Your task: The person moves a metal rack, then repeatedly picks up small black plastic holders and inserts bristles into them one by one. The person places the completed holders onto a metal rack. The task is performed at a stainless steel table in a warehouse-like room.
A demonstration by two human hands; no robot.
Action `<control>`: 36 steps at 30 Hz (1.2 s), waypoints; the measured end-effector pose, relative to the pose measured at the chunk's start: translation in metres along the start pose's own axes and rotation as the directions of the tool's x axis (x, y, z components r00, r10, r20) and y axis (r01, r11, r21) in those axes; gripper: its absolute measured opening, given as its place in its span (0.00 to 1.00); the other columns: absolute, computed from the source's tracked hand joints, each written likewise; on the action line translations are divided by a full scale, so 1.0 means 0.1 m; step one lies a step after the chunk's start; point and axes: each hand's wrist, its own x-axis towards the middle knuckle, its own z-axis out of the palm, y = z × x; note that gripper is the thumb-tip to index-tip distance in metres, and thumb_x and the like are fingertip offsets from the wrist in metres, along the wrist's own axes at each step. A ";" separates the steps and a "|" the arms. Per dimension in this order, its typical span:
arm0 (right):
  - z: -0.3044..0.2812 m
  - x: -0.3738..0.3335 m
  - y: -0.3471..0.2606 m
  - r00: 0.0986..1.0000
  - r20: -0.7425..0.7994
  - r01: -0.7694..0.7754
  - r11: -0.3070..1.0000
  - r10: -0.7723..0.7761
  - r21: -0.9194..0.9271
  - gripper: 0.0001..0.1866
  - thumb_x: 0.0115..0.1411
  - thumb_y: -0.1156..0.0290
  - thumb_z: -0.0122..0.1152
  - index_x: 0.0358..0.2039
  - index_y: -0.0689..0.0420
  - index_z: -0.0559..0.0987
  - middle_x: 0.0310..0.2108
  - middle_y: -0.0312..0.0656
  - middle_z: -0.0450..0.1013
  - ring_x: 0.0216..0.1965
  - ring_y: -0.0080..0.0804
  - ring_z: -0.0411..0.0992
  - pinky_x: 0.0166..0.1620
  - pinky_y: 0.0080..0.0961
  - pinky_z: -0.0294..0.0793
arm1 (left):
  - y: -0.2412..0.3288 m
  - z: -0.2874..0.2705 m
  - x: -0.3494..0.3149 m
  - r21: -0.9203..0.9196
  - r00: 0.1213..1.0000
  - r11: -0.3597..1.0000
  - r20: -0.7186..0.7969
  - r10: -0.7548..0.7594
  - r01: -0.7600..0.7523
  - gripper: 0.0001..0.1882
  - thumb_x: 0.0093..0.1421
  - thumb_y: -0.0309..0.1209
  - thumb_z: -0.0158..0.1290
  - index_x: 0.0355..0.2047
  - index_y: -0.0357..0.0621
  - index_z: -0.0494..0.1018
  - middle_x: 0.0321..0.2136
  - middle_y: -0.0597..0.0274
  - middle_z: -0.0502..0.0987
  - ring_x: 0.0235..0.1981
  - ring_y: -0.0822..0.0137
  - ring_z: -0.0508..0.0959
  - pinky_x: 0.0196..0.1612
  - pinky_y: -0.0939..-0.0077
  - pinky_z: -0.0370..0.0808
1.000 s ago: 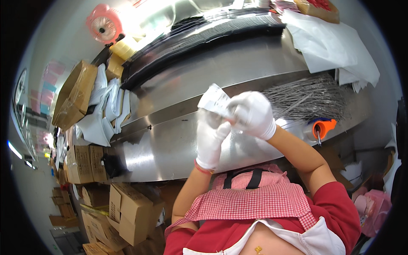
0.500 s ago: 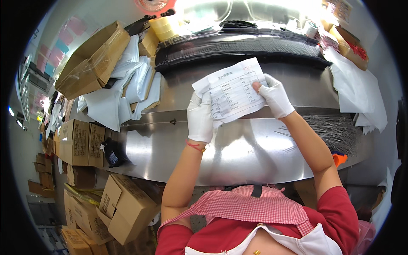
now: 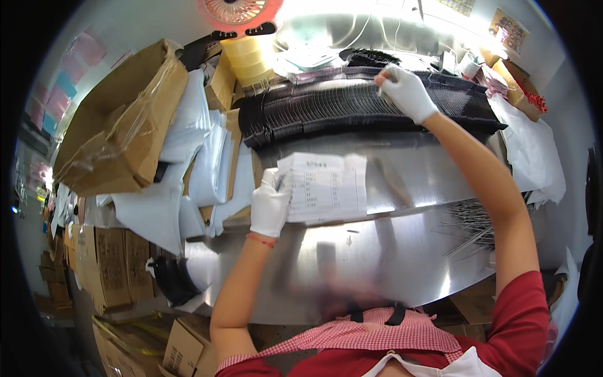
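A white printed paper form (image 3: pixel 330 191) is gripped at its left edge by my white-gloved left hand (image 3: pixel 271 206), over the metal table. My right hand (image 3: pixel 407 94), gloved with bare fingertips showing, is raised above a long row of thin black pieces (image 3: pixel 320 107) packed side by side. Its fingers are curled together; whether anything is between them, I cannot make out. A small dark mark or scrap (image 3: pixel 353 231) lies on the table below the form.
Thin metal wires (image 3: pixel 474 223) lie in a pile at the right. White sheets (image 3: pixel 204 147) and an open cardboard box (image 3: pixel 116 132) crowd the left. Yellow tape rolls (image 3: pixel 248 60) and a pink fan (image 3: pixel 239 12) stand at the back. More boxes (image 3: pixel 107 267) are at lower left.
My right hand has let go of the form and moved up and away over the black row. The left hand has shifted left and lower in view, still holding the form.
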 end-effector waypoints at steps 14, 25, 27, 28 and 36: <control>1.19 2.52 0.81 0.910 0.402 0.357 0.675 -0.097 -0.646 0.21 0.55 0.63 0.66 0.51 0.41 0.78 0.44 0.44 0.78 0.44 0.42 0.77 0.51 0.36 0.76 | 0.34 -0.18 0.87 -0.139 0.671 0.923 0.726 -0.152 0.360 0.17 0.62 0.17 0.47 0.51 0.39 0.68 0.41 0.61 0.77 0.43 0.78 0.74 0.50 0.79 0.72; 0.50 2.60 0.53 0.895 0.257 0.441 0.636 -0.364 -0.633 0.12 0.66 0.62 0.55 0.44 0.52 0.80 0.28 0.46 0.78 0.29 0.40 0.77 0.36 0.35 0.75 | 0.87 0.37 2.53 -0.221 0.683 0.921 0.728 -0.063 0.321 0.15 0.64 0.26 0.54 0.50 0.34 0.73 0.42 0.61 0.80 0.43 0.74 0.78 0.48 0.75 0.76; 0.23 2.57 0.38 0.921 0.214 0.389 0.730 -0.327 -0.562 0.13 0.67 0.65 0.55 0.50 0.50 0.79 0.26 0.41 0.76 0.25 0.30 0.72 0.35 0.28 0.73 | 0.75 0.54 2.96 -0.309 0.673 0.855 0.737 -0.061 0.416 0.19 0.66 0.24 0.50 0.57 0.30 0.68 0.50 0.54 0.77 0.49 0.67 0.79 0.54 0.71 0.76; 0.14 2.54 0.26 0.935 0.204 0.353 0.756 -0.288 -0.551 0.14 0.68 0.65 0.54 0.51 0.50 0.78 0.26 0.40 0.76 0.25 0.29 0.72 0.36 0.27 0.73 | 0.68 0.60 3.17 -0.338 0.675 0.832 0.735 -0.059 0.441 0.20 0.67 0.23 0.48 0.58 0.29 0.66 0.53 0.51 0.75 0.51 0.64 0.78 0.55 0.69 0.76; 0.05 2.30 0.10 0.942 0.253 0.327 0.783 -0.223 -0.529 0.14 0.68 0.66 0.53 0.53 0.51 0.77 0.30 0.40 0.79 0.28 0.28 0.78 0.37 0.27 0.79 | 0.15 1.03 4.26 0.014 0.921 0.978 0.334 -0.199 0.206 0.21 0.66 0.24 0.48 0.59 0.33 0.65 0.53 0.49 0.74 0.53 0.58 0.76 0.56 0.66 0.74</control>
